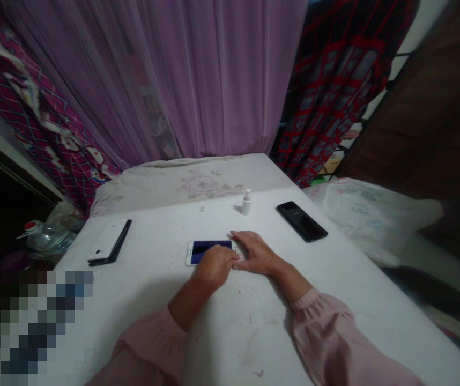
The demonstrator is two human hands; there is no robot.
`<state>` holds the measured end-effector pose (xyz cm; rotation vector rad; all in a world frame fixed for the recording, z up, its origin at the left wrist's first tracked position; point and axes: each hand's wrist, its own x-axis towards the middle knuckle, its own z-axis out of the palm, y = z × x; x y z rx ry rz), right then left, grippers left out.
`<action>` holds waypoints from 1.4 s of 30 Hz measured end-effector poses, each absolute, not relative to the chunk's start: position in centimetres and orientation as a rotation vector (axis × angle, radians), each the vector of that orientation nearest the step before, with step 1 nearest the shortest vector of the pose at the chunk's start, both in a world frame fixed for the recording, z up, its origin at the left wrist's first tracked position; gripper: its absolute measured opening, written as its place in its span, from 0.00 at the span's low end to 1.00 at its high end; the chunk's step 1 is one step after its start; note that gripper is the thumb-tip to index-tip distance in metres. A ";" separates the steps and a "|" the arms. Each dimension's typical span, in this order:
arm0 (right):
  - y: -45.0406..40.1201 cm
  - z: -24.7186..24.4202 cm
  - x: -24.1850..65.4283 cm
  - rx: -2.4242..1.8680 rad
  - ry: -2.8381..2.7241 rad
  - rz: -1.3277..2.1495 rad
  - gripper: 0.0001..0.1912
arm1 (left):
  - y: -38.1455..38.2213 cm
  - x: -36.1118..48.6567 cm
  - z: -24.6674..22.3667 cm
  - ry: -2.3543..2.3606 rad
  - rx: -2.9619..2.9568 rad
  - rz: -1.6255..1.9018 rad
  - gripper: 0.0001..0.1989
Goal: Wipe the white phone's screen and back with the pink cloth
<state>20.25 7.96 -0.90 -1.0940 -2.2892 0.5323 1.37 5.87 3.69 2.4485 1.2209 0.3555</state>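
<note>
A white-framed smartphone [212,245] lies face up on the white-covered table, its screen dark blue. My left hand [216,264] reaches over its lower edge, fingers bent and pressed together near the phone's right end. Something small and pinkish [240,258] shows at those fingertips; I cannot make out what it is. From the right, my right hand [257,254] closes around the phone's right end, fingers at the far edge and thumb at the near edge. Both hands partly cover the phone. Beyond them a small white bottle [246,204] stands upright.
A black phone [301,221] lies at the right. At the left, a white phone [107,241] rests on a dark one [122,242]. A small pale square [202,208] lies near the bottle. Purple curtains [222,80] hang behind the table; a plastic bag [366,214] sits beyond its right edge.
</note>
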 end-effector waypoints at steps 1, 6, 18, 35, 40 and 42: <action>7.9 -0.9 20.3 -1.094 -2.295 0.529 0.49 | 5.7 1.2 3.6 1.214 2.456 0.367 0.10; 7.8 -0.7 20.4 -1.095 -2.309 0.533 0.49 | 5.4 -0.1 3.0 1.206 2.463 0.443 0.11; 7.7 -0.2 20.3 -1.113 -2.313 0.573 0.48 | 4.8 -7.1 3.6 1.400 2.387 0.476 0.15; 7.8 -0.1 20.4 -1.128 -2.323 0.590 0.48 | 8.8 -6.0 5.3 1.905 2.268 0.243 0.14; 7.8 -0.2 20.3 -1.128 -2.305 0.600 0.51 | 8.8 -3.8 5.0 1.891 2.329 0.201 0.14; 7.8 -0.3 20.3 -1.119 -2.287 0.605 0.52 | 8.6 -2.3 4.7 1.839 2.368 0.227 0.15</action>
